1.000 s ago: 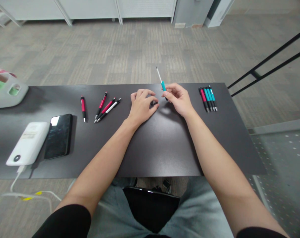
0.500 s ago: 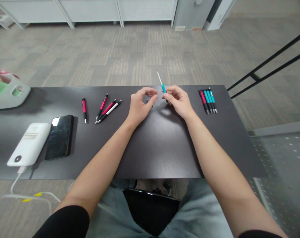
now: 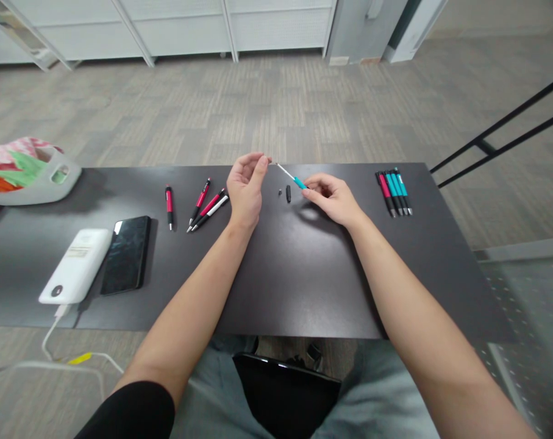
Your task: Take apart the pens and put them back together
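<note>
My right hand [image 3: 331,199] pinches the teal end of a part-assembled pen [image 3: 291,177], its white refill slanting up and left. My left hand [image 3: 245,184] is raised just left of it, thumb and fingers pinched at the refill's tip on something too small to make out. Two small black pen parts [image 3: 288,193] lie on the black table [image 3: 276,268] between my hands.
Several red and white pens [image 3: 202,203] lie left of my left hand. A row of teal and red pens [image 3: 394,191] sits at the far right. A phone [image 3: 126,253], a white power bank [image 3: 77,264] with cable and a grey bag [image 3: 29,172] are at the left.
My left hand has lifted off the table and come up to the refill's tip. The right hand has tipped the pen from near upright toward the left. Two black parts now lie uncovered.
</note>
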The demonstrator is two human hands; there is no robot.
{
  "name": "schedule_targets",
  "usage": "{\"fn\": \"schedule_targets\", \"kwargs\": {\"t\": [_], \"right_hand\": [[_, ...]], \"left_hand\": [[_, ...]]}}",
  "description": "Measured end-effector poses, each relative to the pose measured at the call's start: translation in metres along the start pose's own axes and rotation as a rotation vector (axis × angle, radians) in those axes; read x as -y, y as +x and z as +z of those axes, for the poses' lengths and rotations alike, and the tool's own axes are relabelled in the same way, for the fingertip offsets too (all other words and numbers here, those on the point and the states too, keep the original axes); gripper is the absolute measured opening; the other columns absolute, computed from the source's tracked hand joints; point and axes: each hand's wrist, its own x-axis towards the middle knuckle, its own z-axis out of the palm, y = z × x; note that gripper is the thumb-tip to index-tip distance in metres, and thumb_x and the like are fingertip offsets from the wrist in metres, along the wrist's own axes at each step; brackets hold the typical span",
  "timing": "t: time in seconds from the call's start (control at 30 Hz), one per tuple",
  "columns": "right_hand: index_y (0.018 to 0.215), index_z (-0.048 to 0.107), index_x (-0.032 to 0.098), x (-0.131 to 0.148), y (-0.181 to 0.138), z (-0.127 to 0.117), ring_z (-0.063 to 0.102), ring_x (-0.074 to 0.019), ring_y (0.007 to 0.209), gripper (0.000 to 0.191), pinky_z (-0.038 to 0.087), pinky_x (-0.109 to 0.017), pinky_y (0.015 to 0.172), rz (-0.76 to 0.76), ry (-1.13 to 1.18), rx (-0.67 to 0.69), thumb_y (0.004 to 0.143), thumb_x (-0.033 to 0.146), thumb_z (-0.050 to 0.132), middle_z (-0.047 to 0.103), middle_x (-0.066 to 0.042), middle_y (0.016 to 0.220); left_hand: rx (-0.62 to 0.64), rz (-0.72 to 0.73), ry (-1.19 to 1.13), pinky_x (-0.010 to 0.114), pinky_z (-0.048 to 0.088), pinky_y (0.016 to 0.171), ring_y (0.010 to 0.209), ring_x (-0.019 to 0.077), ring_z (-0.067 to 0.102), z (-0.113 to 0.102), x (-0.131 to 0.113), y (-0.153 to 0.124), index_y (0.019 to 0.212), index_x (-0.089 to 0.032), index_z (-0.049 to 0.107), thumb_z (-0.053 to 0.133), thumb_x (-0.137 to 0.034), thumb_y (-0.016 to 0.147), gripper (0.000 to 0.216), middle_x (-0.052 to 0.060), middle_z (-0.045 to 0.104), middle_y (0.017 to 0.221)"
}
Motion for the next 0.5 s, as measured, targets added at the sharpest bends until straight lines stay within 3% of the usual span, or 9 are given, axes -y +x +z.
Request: {"fn": "schedule_targets", "kwargs": {"t": [0.17,0.5], "right_hand": [[0.104,0.088,0.031,0.0006,-0.0007,-0.0002,0.051,-0.0191,0.071,0.049,0.041,-0.036,0.064,-0.001,-0.023,0.013,0.089,0.074,0.108,0.079,0.0,0.09],[0.101,0.088,0.03,0.0031,0.0001,0.001,0.05,-0.0179,0.069,0.053,0.038,-0.036,0.065,-0.008,-0.02,0.001,0.087,0.077,0.109,0.078,0.001,0.087]], "left_hand": [[0.028,-0.012,0.034,0.043,0.071,0.114,0.116,0.0255,0.09,0.0014,-0.0011,-0.0009,0.12,-0.029,0.083,0.102,-0.066,0.108,0.044,0.007,0.092,0.117],[0.042,0.005,0.006,0.043,0.072,0.116,0.119,0.0262,0.09,-0.0024,0.0038,0.0013,0.121,-0.029,0.085,0.104,-0.082,0.099,0.06,0.007,0.091,0.118]]}}
